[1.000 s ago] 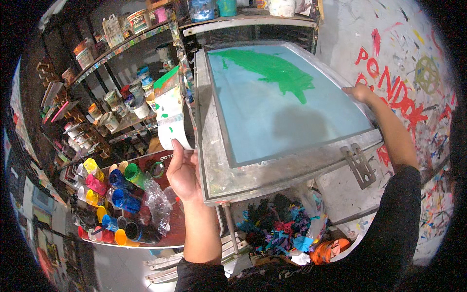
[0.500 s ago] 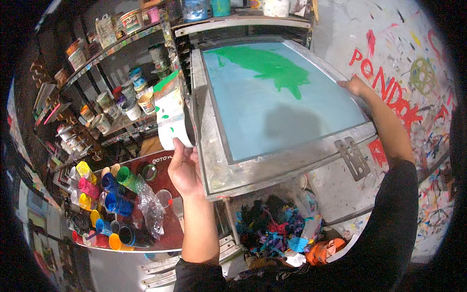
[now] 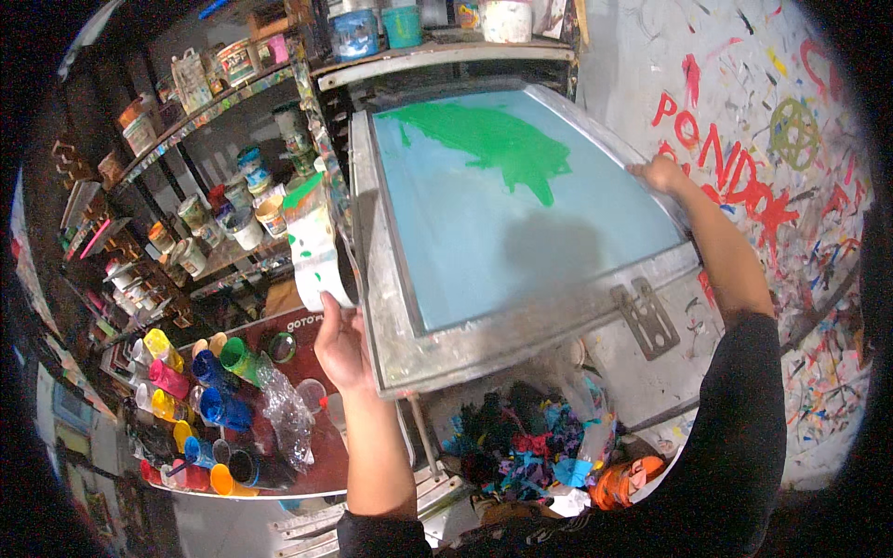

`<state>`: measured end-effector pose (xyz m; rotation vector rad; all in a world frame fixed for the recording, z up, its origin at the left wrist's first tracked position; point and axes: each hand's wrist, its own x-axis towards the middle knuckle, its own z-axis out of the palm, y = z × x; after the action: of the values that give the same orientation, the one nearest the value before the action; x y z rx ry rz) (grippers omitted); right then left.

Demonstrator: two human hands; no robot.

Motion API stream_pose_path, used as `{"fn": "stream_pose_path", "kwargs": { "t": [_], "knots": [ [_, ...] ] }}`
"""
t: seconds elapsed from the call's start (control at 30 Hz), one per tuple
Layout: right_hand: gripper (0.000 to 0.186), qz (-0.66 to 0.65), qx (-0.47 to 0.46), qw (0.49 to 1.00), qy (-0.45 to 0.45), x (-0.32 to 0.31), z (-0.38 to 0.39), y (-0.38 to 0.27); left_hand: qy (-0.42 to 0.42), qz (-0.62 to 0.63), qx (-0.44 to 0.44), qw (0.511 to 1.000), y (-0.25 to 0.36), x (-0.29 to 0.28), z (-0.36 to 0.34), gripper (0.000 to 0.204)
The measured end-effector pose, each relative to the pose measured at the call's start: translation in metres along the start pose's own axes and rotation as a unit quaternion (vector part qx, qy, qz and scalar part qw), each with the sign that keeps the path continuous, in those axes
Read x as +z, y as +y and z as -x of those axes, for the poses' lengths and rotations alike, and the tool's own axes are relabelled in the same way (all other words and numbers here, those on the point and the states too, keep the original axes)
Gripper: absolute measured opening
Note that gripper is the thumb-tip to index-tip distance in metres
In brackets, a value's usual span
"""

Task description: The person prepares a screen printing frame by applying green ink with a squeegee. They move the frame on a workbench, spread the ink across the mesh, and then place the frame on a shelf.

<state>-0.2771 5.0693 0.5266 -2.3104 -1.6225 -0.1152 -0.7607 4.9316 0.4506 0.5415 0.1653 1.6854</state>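
A screen printing frame (image 3: 484, 367) with a pale blue mesh (image 3: 446, 251) lies tilted in front of me. A bright green patch of ink (image 3: 493, 149) covers the upper part of the mesh, and a shadow falls on its lower part. My right hand (image 3: 662, 174) is closed round the frame's right edge. At the left edge, my left hand (image 3: 342, 344) is closed on a curved white plastic piece (image 3: 312, 246) spotted with green, its thumb on the outside. Some of the left fingers are hidden behind the frame. Whether the white piece is a whole tub I cannot tell.
Shelves of paint tubs (image 3: 244, 226) stand at the left and back. Several coloured plastic cups (image 3: 225, 409) and a crumpled clear bag (image 3: 288, 418) lie on a dark red board (image 3: 321, 446). Below the frame is a heap of coloured scraps (image 3: 530, 442); a paint-marked wall (image 3: 735, 102) rises right.
The view has shifted, so shelves and frame appear farther left and lower. Both hands keep their holds, and the green patch looks much the same.
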Motion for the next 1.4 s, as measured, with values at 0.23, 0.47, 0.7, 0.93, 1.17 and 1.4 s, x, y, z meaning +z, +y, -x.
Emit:
{"fn": "stream_pose_path", "kwargs": {
  "t": [0.23,0.47,0.7,0.93,1.17,1.4],
  "knots": [
    [0.073,-0.025,-0.003,1.000,0.003,0.004,0.019,0.022,-0.009,0.044,-0.012,0.999,0.007,0.000,0.036,0.036],
    [0.064,0.122,-0.029,0.992,-0.020,0.003,0.049,0.127,0.083,0.085,-0.031,0.992,-0.006,0.021,0.082,0.032],
    [0.053,-0.198,-0.026,0.979,-0.041,-0.004,0.120,0.113,0.022,0.022,-0.009,0.999,0.021,0.022,0.137,0.039],
    [0.062,-0.160,0.050,0.986,0.023,-0.053,0.230,0.077,0.016,0.041,-0.054,0.998,0.086,0.020,0.211,0.041],
    [0.054,-0.125,0.012,0.989,0.078,-0.065,0.359,0.047,0.010,0.060,-0.047,0.997,0.192,0.001,0.311,0.037],
    [0.054,-0.161,-0.092,0.981,0.063,-0.079,0.460,-0.080,0.057,0.068,0.023,0.996,0.325,-0.025,0.434,0.033]
  ]
}}
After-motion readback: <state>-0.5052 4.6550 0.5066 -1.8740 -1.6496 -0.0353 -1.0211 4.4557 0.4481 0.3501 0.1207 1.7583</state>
